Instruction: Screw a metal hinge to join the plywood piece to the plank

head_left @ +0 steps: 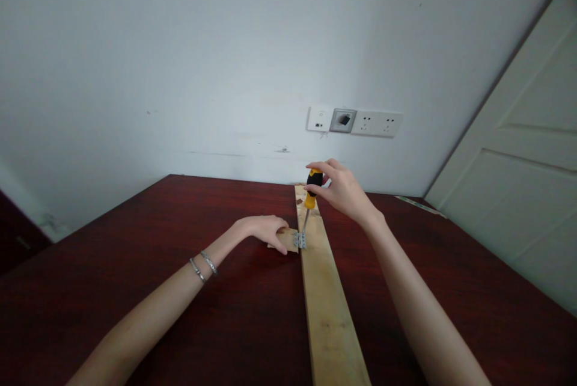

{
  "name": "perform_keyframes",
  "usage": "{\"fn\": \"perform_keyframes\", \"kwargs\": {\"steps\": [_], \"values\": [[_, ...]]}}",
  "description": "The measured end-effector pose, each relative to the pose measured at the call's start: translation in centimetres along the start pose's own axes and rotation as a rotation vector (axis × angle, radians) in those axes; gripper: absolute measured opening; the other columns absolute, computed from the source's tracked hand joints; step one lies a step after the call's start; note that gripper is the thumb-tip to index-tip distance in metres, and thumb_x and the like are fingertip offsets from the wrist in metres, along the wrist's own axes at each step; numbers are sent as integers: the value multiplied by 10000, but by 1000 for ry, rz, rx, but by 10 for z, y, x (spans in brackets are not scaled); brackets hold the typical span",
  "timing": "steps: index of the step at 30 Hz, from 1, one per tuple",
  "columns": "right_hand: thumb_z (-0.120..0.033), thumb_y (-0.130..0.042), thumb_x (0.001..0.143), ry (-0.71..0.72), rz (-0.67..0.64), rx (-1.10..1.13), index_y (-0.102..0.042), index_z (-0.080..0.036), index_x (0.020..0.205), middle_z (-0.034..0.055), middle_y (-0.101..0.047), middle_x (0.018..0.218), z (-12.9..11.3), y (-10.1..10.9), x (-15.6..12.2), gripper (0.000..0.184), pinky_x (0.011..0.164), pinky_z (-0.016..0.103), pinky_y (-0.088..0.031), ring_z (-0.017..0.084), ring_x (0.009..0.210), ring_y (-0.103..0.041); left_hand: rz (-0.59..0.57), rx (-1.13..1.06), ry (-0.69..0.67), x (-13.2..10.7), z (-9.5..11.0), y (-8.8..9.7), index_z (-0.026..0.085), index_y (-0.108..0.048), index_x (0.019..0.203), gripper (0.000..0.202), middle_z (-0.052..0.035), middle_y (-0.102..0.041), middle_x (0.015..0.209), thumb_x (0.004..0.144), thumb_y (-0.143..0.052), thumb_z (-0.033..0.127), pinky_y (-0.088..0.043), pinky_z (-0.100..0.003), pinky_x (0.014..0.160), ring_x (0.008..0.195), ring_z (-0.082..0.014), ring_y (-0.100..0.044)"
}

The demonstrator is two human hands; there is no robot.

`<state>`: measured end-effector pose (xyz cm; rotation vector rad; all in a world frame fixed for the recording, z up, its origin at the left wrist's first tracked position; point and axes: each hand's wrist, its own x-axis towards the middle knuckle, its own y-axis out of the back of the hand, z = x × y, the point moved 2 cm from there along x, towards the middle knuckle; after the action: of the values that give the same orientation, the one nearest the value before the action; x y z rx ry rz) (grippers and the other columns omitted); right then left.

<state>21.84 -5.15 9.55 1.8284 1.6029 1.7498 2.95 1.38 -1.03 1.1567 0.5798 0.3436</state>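
A long pale wooden plank (327, 302) lies lengthwise on the dark red table (216, 314). A small wooden block (288, 237) sits against its left edge, joined by a small metal hinge (300, 241). My left hand (265, 231) lies on the block, fingers curled over it and pressing it down. My right hand (342, 189) grips the black-and-yellow handle of a screwdriver (311, 193), which stands nearly upright with its tip on the hinge.
A white wall rises behind the table, with a row of sockets and a switch plate (354, 122). A white panelled door (518, 181) stands at the right. Two bracelets (202, 266) circle my left wrist.
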Motion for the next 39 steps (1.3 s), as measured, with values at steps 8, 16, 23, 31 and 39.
{"fn": "perform_keyframes", "kwargs": {"steps": [8, 16, 23, 31, 39], "values": [[-190, -577, 781, 61, -45, 65, -504, -202, 1273, 96, -585, 1123, 0, 1, 0, 498, 783, 353, -511, 217, 962, -582, -5, 1, 3, 1, -1, -1, 152, -608, 1089, 672, -83, -673, 1015, 630, -677, 638, -398, -240, 650, 821, -205, -607], [-283, -607, 812, 50, -20, 15, -518, -213, 1246, 69, -547, 1009, 0, 0, 0, 449, 741, 340, -507, 158, 728, -559, -21, -34, -1, -2, 3, 2, 146, -614, 1071, 635, -78, -683, 958, 632, -702, 597, -410, -248, 640, 770, -198, -617], [-225, -577, 794, 84, -33, 29, -496, -202, 1268, 87, -560, 1062, -4, -3, 0, 482, 747, 337, -501, 200, 865, -573, -25, -56, 9, -2, 3, 2, 156, -619, 1059, 622, -53, -683, 852, 632, -701, 601, -408, -249, 639, 752, -196, -613], [-291, -612, 807, 44, -18, 21, -539, -188, 1219, 59, -558, 956, -1, 0, 0, 432, 748, 330, -495, 146, 692, -549, -5, -72, 0, -1, 0, 1, 160, -610, 1077, 633, -58, -671, 947, 623, -716, 589, -408, -241, 648, 784, -191, -609], [-207, -573, 768, 70, -55, 0, -519, -195, 1267, 78, -572, 1012, -4, 4, -2, 501, 724, 328, -494, 180, 778, -561, -12, -85, 0, 0, -1, 0, 161, -613, 1058, 607, -49, -670, 916, 624, -727, 570, -406, -241, 631, 756, -183, -607]]}}
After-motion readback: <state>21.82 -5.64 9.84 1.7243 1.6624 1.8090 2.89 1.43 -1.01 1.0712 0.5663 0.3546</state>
